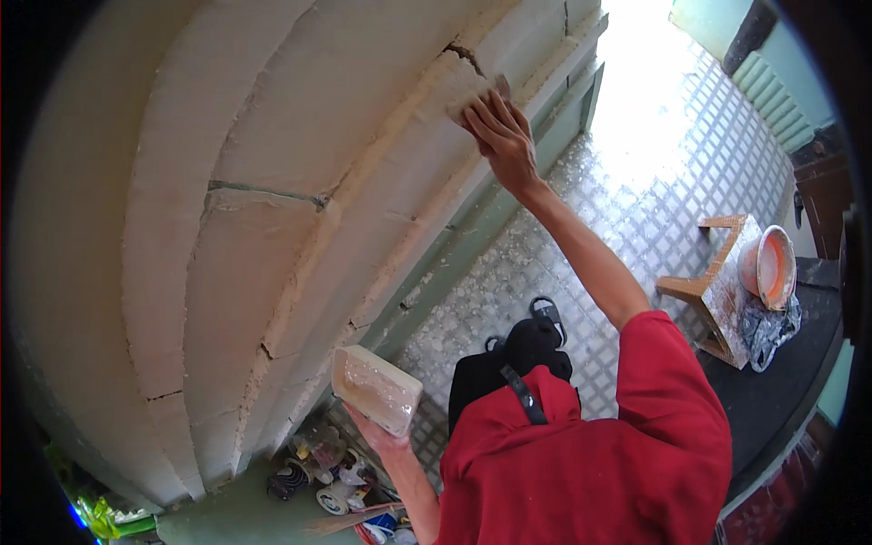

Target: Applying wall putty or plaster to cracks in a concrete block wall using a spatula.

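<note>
The right hand [502, 136] reaches up high, at about 12 o'clock in the picture. Its grip is pressed flat on a small pale pad [472, 95] (a sponge or a float, too hard to tell which), and the fingers lie spread over it. The pad touches the white plastered wall [272, 182], right on a raised curved band of plaster.

The left hand [377, 434] is low, at about 6 o'clock. Its grip is clamped from below on a cream, box-shaped tray [375, 389] with wet white paste inside. The tray is tilted and sits near the wall's bottom edge.

The person wears a red shirt [590, 454]. The floor [654, 182] is shiny metal with a bumpy diamond pattern and white crumbs on it.

At 3 o'clock stands a small wooden stool [718, 286] with an orange bucket [767, 266] lying on its side just beside it. At 7 o'clock a heap of small round tins and colourful packets [331, 472] lies on the floor by the wall.
</note>
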